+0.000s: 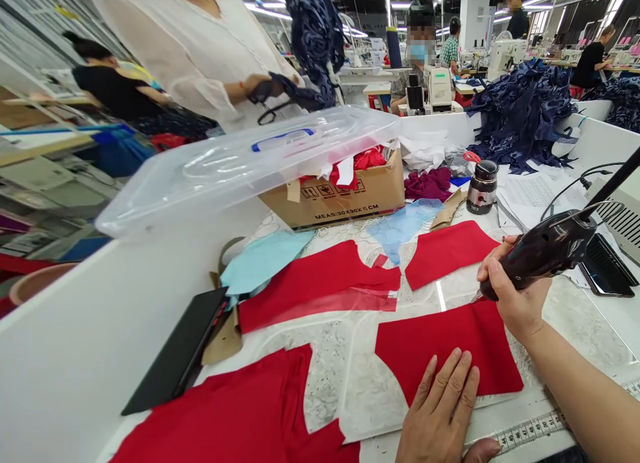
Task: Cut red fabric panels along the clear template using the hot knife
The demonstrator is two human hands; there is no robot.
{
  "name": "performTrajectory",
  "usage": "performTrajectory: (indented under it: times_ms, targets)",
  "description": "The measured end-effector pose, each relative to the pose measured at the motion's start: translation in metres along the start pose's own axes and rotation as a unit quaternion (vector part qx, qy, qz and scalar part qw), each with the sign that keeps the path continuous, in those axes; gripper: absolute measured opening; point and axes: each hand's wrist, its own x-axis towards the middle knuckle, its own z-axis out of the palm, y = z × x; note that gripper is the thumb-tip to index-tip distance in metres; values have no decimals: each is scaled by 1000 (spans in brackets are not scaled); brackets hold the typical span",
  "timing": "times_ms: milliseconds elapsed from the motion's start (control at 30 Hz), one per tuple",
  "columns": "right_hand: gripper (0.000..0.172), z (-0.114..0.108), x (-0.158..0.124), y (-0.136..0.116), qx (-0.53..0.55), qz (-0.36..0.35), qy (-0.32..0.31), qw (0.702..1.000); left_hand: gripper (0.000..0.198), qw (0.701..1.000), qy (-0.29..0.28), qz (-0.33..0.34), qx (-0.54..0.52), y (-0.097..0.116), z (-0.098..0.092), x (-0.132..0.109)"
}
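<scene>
White sewing desks and machines [506, 57] run back through a bright garment workshop, where a co-worker in a sheer white blouse [200, 56] stands across the desk [585, 326], one hand [260, 86] on navy patterned fabric [305, 93]. A heap of the same navy cloth [520, 119] lies at the far right of the desk. Nearer sit a cardboard box [333, 196] of offcuts, its clear plastic lid [240, 163] tilted against it, and a dark glass jar [483, 186].

Red fabric panels cover the marbled desktop. One red panel [450, 349] lies directly before the person, apparently beneath a clear template [380, 409]. The left hand [437, 409] rests on it, fingers [450, 376] open and spread flat, gripping nothing. The right hand [513, 293] has its fingers closed around a dark handheld cutter [543, 256], whose tip [477, 296] sits at the panel's upper edge. A measuring tape [530, 431] lies along the near edge.

Light pressure from the left hand could let the cloth or template slide, sending the tip off the edge. The blade could also catch the left fingers if they stray toward its path.
</scene>
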Motion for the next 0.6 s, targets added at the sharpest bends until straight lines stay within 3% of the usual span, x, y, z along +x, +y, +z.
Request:
performTrajectory:
  times_ms: [300, 433, 600]
  targets:
    - [24, 3, -2, 6, -42, 10, 20, 999, 64, 1000, 5, 11, 5, -3, -3, 4]
    - [25, -8, 7, 2, -32, -8, 11, 999, 66, 1000, 11, 22, -11, -4, -2, 3]
    - [27, -20, 15, 2, -10, -19, 20, 1000, 48, 998, 2, 57, -9, -4, 0, 4]
